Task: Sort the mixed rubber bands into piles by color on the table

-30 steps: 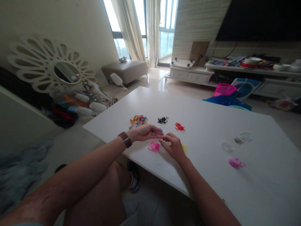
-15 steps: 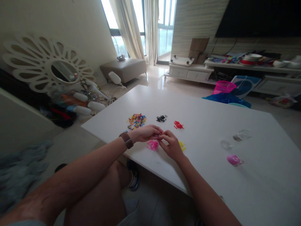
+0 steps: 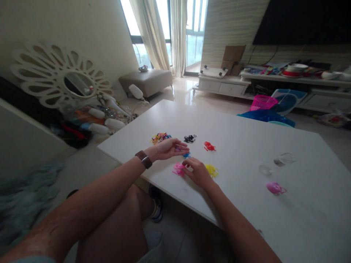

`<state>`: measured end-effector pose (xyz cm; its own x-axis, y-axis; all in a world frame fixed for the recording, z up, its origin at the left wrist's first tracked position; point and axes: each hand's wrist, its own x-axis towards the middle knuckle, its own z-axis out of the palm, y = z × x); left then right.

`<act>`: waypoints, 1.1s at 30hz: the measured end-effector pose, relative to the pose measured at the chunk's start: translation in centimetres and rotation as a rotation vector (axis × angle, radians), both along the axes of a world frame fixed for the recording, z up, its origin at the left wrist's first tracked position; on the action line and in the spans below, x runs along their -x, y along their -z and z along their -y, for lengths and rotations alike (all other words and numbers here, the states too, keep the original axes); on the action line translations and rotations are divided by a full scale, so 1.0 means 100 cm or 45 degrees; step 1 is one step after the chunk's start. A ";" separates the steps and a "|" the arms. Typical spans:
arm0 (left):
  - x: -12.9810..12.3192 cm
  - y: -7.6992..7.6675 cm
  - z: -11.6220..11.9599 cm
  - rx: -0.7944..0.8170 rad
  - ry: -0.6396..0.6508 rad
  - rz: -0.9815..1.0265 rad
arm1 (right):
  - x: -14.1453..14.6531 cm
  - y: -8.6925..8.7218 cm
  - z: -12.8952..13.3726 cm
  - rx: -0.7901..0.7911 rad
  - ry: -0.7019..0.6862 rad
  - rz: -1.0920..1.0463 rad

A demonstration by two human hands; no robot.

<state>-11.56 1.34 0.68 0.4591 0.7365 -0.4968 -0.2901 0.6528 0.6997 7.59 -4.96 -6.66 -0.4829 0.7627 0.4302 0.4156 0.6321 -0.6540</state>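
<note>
My left hand (image 3: 167,149), with a brown-strapped watch on the wrist, is held palm up above the table, fingers stretched out. Behind its fingers lies a small pile of blue rubber bands (image 3: 187,155); whether any bands lie in the palm I cannot tell. My right hand (image 3: 197,172) has thumb and forefinger pinched at the edge of a pile of pink rubber bands (image 3: 178,169). Yellow rubber bands (image 3: 212,171) lie just beyond that hand. A mixed-colour pile (image 3: 159,138) is partly hidden behind my left hand. Black bands (image 3: 189,138) and red bands (image 3: 210,146) form piles farther back.
On the right of the white table (image 3: 241,204) lie a clear jar (image 3: 285,159), a clear round piece (image 3: 265,169) and a pink, egg-shaped item (image 3: 275,188). A pink basket (image 3: 263,102) stands past the far edge. Lamp parts and a mirror (image 3: 78,84) are at left.
My hands have come apart. The right hand has dropped to the pink pile, and the left hand's fingers have straightened. Blue and yellow piles now show more.
</note>
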 end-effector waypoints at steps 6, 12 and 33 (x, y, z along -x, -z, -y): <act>-0.006 -0.001 0.008 -0.073 0.144 -0.084 | -0.010 -0.009 -0.003 -0.104 0.267 -0.196; -0.015 0.003 0.016 -0.118 0.355 -0.077 | -0.013 -0.011 -0.007 -0.103 0.296 -0.220; -0.018 0.004 0.020 -0.086 0.376 -0.137 | -0.071 0.001 -0.043 0.113 0.917 -0.258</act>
<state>-9.73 -0.67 0.29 0.6057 0.6118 -0.5087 -0.0170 0.6491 0.7605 14.72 -0.61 -6.73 0.2310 0.8957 0.3800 0.5722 0.1908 -0.7976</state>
